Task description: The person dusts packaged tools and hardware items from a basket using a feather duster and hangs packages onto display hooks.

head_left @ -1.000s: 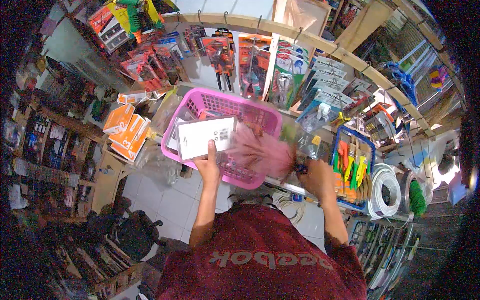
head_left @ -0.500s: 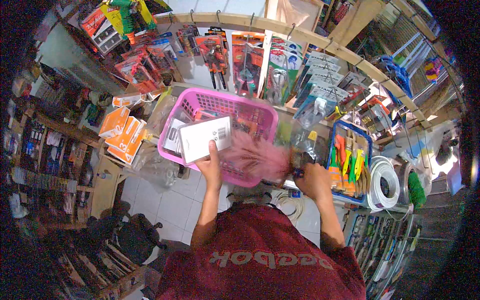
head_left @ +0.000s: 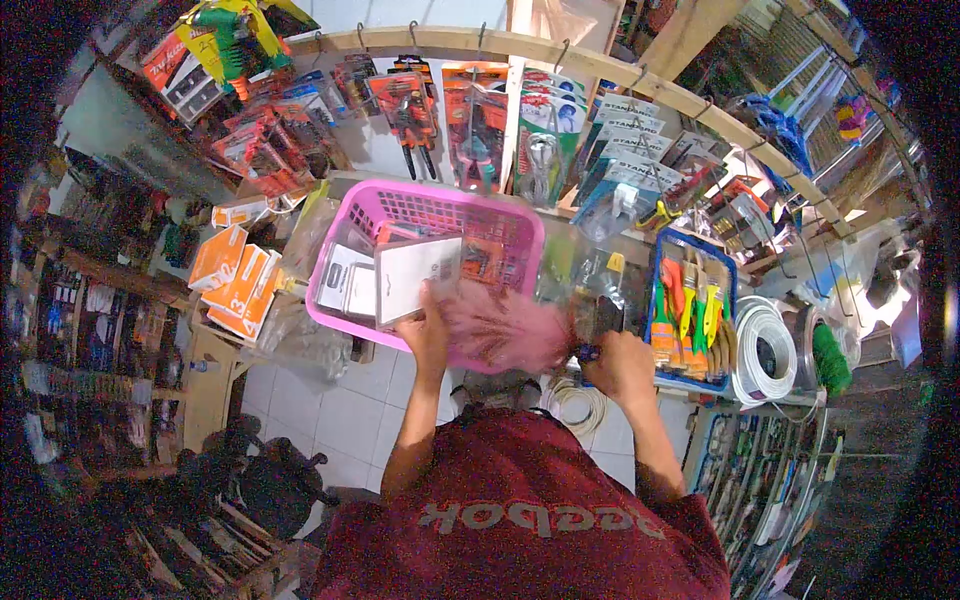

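Over the pink basket (head_left: 450, 198), I see the white pack (head_left: 410, 285) held in the left hand (head_left: 425, 325), thumb pressed on its face, the other fingers mostly hidden; the right hand (head_left: 618, 365) has its fingers curled closed round the handle end of the feather duster (head_left: 505, 325); the feathers reach the pack's right edge, though I cannot tell if they touch; I judge a firm pinch and light strokes best, sparing the orange-red packets (head_left: 484, 262) inside.

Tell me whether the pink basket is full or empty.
Partly filled: white packs and red-orange packs lie in the pink basket, its far wall showing above them. The feather duster hides one part.
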Motion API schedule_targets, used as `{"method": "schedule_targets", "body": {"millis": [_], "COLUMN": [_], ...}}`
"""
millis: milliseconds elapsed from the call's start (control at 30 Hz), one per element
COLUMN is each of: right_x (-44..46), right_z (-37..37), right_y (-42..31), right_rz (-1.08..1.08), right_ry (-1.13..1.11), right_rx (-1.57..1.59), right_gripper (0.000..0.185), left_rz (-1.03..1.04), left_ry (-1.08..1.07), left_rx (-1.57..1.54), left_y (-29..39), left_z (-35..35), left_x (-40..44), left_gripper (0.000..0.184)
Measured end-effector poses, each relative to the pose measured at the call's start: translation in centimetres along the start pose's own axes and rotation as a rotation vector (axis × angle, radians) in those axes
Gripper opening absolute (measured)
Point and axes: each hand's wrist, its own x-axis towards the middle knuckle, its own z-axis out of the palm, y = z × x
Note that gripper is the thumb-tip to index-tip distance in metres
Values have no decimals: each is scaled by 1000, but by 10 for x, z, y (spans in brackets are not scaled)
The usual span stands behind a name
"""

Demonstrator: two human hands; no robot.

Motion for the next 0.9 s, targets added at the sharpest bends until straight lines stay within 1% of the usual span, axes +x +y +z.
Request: {"method": "schedule_targets", "body": {"millis": [100, 200, 300, 400, 433, 467, 533, 567, 667, 700, 767, 800, 867, 900], "right_x": [-4, -5, -5, -10, -5, -4, -5, -7, -10, -7, -4, -5, -6, -4], "right_z": [2, 9, 3, -1, 7, 13, 3, 14, 38, 43, 49, 48, 45, 46], "right_y": [2, 14, 31, 47, 60, 67, 58, 60, 47, 46, 47, 48, 50, 54], "right_rz": [-22, -48, 70, 176, 134, 148, 176, 38, -257, -256, -257, -262, -270, -318], "right_ry": [22, 22, 73, 218, 295, 266, 203, 158, 40, 66, 111, 64, -27, -145], "right_rx": [37, 31, 48, 235, 203, 246, 332, 393, 451, 434, 400, 394, 380, 436], "right_gripper": [32, 30, 26, 22, 24, 26, 28, 32, 34, 35, 38, 38, 39, 38], "left_rz": [-50, 33, -89, -294, -260, -306, -397, -458, -540, -580, -549, -534, -589, -618], "left_ry": [-45, -96, 24, 192, 209, 143, 10, -7, -103, -129, -160, -172, -120, -98], "left_rx": [1, 63, 1, -333, -454, -517, -641, -669, -823, -762, -786, -796, -734, -702], "left_y": [-3, -9, -1, -19, -16, -16, -14, -15, -8, -1, 11, 19, 21, 23], "left_z": [0, 1, 1, -12, -11, -15, -26, -24, -19, -19, -10, -7, -12, -15], "left_x": [-1, 5, 8, 23, 27, 30, 34, 35, 32, 31, 27, 26, 32, 34], "left_gripper": [31, 33, 37, 48, 55, 54, 53, 56, 57, 61, 63, 64, 65, 66]}}
